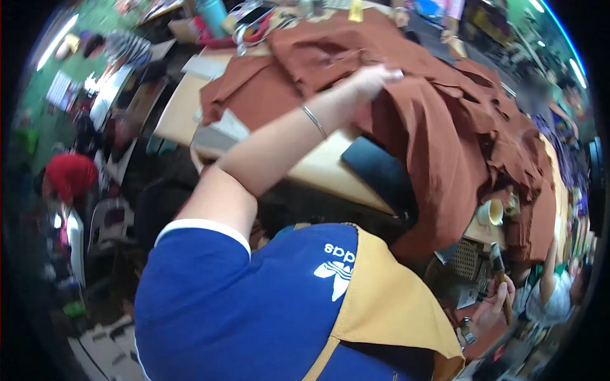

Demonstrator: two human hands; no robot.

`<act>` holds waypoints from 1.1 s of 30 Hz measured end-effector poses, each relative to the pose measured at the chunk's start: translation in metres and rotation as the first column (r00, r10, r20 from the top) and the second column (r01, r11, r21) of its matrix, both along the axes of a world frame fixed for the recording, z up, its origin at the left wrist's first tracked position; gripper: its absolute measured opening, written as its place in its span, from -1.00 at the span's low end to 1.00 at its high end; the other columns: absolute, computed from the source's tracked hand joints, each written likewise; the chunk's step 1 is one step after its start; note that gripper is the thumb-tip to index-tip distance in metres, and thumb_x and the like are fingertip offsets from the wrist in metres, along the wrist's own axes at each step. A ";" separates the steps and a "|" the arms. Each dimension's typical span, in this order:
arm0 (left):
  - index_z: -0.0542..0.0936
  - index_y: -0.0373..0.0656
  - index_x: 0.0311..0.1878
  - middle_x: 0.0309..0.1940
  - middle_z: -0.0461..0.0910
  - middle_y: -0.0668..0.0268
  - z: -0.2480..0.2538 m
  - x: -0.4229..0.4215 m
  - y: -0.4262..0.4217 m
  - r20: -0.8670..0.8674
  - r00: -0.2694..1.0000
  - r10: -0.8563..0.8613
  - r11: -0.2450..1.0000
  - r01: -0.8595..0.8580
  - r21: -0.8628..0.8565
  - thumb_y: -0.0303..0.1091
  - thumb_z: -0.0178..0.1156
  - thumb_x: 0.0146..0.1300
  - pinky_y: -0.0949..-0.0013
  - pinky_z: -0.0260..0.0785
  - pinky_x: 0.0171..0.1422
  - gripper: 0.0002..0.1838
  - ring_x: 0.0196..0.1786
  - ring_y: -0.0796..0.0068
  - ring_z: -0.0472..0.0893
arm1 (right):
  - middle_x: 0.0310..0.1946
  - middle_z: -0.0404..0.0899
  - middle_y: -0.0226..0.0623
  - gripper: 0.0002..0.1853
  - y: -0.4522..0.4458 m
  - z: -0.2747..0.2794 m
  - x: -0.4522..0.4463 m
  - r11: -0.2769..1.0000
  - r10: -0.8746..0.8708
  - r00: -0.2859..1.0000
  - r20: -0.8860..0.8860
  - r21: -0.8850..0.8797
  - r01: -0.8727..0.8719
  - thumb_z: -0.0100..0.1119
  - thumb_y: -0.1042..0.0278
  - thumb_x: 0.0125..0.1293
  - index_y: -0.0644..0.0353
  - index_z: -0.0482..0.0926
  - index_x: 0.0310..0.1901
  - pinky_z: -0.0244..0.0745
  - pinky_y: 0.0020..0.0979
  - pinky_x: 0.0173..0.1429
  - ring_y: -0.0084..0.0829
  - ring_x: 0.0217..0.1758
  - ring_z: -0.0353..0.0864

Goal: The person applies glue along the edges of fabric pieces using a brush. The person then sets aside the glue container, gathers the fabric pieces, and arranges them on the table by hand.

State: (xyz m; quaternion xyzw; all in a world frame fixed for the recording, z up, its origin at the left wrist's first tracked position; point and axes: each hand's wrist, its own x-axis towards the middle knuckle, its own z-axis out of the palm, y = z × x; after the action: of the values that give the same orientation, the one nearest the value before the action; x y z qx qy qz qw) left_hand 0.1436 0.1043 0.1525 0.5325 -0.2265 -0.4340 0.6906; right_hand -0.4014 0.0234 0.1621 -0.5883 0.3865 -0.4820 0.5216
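Observation:
Brown leather-like sheets [438,159] lie heaped and folded over the table, some hanging past its near edge. My left hand [372,86] reaches across and grips a fold of this brown material; its fingers are partly blurred. Low on the right, my right hand [497,300] is closed around the wooden handle of a brush [497,263], its head pointing up and away from me. Just beyond the brush stands a pale cup [490,213] with a yellowish inside. The brush does not touch the brown material.
A pale tabletop [175,114] shows at the left, with a dark flat piece [378,162] near its edge. At the back is a red tray [254,35] of small items. A person in red [70,178] bends at far left. A person in white [549,298] is close on the right.

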 end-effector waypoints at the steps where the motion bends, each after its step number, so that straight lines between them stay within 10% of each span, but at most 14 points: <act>1: 0.54 -0.17 0.20 0.10 0.62 0.08 0.008 0.017 0.030 -0.159 0.987 0.018 1.000 -0.019 -0.006 -0.11 0.24 0.37 0.02 0.44 0.28 -0.55 0.12 0.18 0.62 | 0.05 0.56 -0.17 -0.76 -0.010 0.005 0.012 0.999 0.033 0.999 -0.016 -0.026 -0.033 0.10 0.41 0.48 0.38 0.51 0.05 0.54 -0.37 0.25 -0.38 0.12 0.57; 6: 0.58 -0.26 0.10 -0.01 0.68 0.13 0.024 0.071 0.202 -0.185 0.831 0.524 0.851 -0.520 0.075 -0.27 0.16 0.41 0.08 0.46 0.29 -0.68 0.06 0.24 0.67 | 0.10 0.53 -0.12 -0.75 -0.067 0.006 0.065 0.945 0.300 0.952 -0.053 -0.118 -0.304 0.03 0.41 0.51 0.41 0.49 0.08 0.53 -0.34 0.28 -0.34 0.18 0.55; 10: 0.51 -0.31 0.20 0.07 0.65 0.10 -0.023 0.106 0.401 -0.322 0.932 0.167 0.866 -0.295 -0.404 -0.37 0.08 0.47 0.15 0.47 0.29 -0.68 0.09 0.28 0.66 | 0.10 0.54 -0.07 -0.73 -0.089 0.006 0.128 0.880 0.463 0.886 -0.024 -0.105 -0.463 0.02 0.42 0.51 0.44 0.48 0.10 0.54 -0.33 0.29 -0.31 0.18 0.57; 12: 0.57 -0.29 0.12 0.02 0.68 0.10 -0.022 0.072 0.460 -0.184 0.540 0.821 0.539 -0.840 -0.059 -0.36 0.09 0.44 0.08 0.47 0.28 -0.71 0.09 0.19 0.66 | 0.09 0.54 -0.06 -0.73 -0.090 0.004 0.161 0.845 0.525 0.850 -0.025 -0.101 -0.525 0.03 0.43 0.51 0.46 0.49 0.09 0.55 -0.33 0.29 -0.30 0.17 0.57; 14: 0.52 -0.31 0.19 0.09 0.64 0.06 -0.036 0.043 0.522 -0.124 0.338 0.933 0.338 -0.941 -0.021 -0.35 0.08 0.45 0.04 0.44 0.32 -0.66 0.15 0.14 0.63 | 0.09 0.54 -0.05 -0.73 -0.090 0.001 0.188 0.816 0.567 0.823 -0.039 -0.112 -0.567 0.03 0.43 0.50 0.47 0.50 0.07 0.56 -0.32 0.28 -0.29 0.16 0.58; 26: 0.32 -0.08 0.39 0.26 0.45 0.07 -0.160 -0.137 0.696 0.100 -0.434 0.896 -0.444 -0.885 0.139 -0.37 0.05 0.47 -0.08 0.39 0.36 -0.55 0.30 0.04 0.48 | 0.06 0.57 -0.15 -0.74 -0.071 -0.011 0.243 0.735 0.674 0.736 -0.054 -0.041 -0.676 0.10 0.43 0.46 0.41 0.54 0.06 0.50 -0.35 0.26 -0.35 0.14 0.57; 33: 0.32 -0.08 0.37 0.25 0.46 0.09 -0.108 -0.060 0.657 0.056 -0.289 0.956 -0.290 -0.957 0.022 -0.31 -0.02 0.51 -0.08 0.40 0.34 -0.59 0.27 0.07 0.51 | -0.01 0.60 -0.24 -0.81 -0.063 -0.003 0.233 0.732 0.642 0.753 -0.146 -0.178 -0.658 0.11 0.50 0.42 0.38 0.58 -0.01 0.46 -0.44 0.22 -0.46 0.06 0.57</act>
State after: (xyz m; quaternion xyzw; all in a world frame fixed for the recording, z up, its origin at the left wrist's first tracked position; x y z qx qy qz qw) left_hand 0.0831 0.7614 0.0442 0.5223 0.2996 0.2934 0.7425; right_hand -0.1687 -0.0396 0.1590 -0.7572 0.1203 -0.2863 0.5746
